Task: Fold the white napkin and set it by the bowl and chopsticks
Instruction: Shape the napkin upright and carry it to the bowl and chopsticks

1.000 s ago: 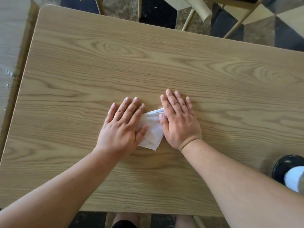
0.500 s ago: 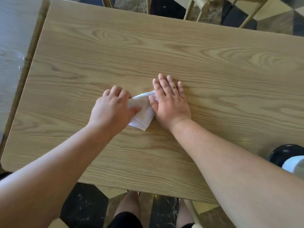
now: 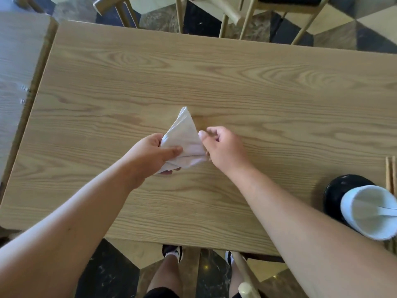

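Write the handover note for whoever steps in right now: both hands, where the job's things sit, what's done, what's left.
Left hand: holds the folded white napkin, thumb on top, lifted off the table.
Right hand: at the napkin's right edge, fingers loosely curled; grip unclear.
White bowl with spoon, on a black dish, sits at the near right edge; chopsticks just beyond.
Done: napkin folded into a triangle.
Left: carry it right and set it by the bowl and chopsticks.

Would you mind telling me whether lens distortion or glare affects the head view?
Head view: wide-angle bowing curves the table edges; a faint bright sheen crosses the wood, without harsh glare; the white napkin stays readable, the white bowl at the right edge looks stretched and slightly soft.
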